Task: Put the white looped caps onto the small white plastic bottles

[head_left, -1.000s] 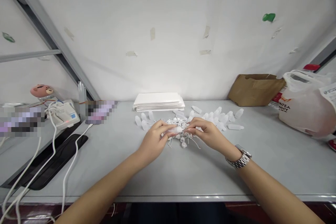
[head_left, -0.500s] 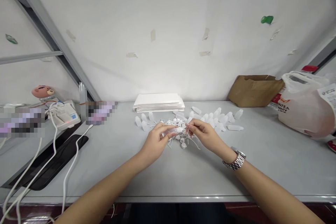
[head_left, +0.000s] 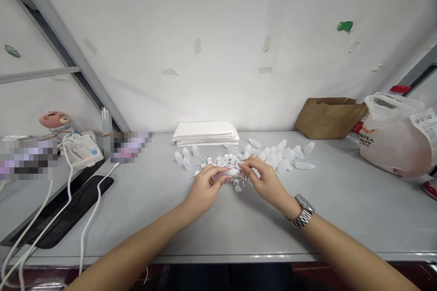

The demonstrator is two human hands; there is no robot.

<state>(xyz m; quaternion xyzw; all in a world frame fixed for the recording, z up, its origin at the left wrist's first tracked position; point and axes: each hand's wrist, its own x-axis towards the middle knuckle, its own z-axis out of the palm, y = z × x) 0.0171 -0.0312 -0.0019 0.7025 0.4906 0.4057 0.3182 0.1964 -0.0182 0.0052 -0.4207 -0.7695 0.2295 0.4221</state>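
Note:
My left hand is closed around a small translucent plastic bottle, lying on its side with its neck to the right. At that neck end is a white cap. My right hand is pinched at the cap end; its fingertips partly cover what they grip, apparently the cap or its strap. Beneath and behind both hands lies a heap of small white caps with thin tails. More translucent bottles lie scattered to the right, and a few bottles lie to the left.
A stack of flat white paper pieces sits against the wall. A brown paper bag and a white plastic bag stand at the right. On the left are a white power strip, white cables and a dark slot.
My right hand has shifted slightly left, closer to my left hand and the bottle's neck. The whole view has drifted a little; the bottle remains held.

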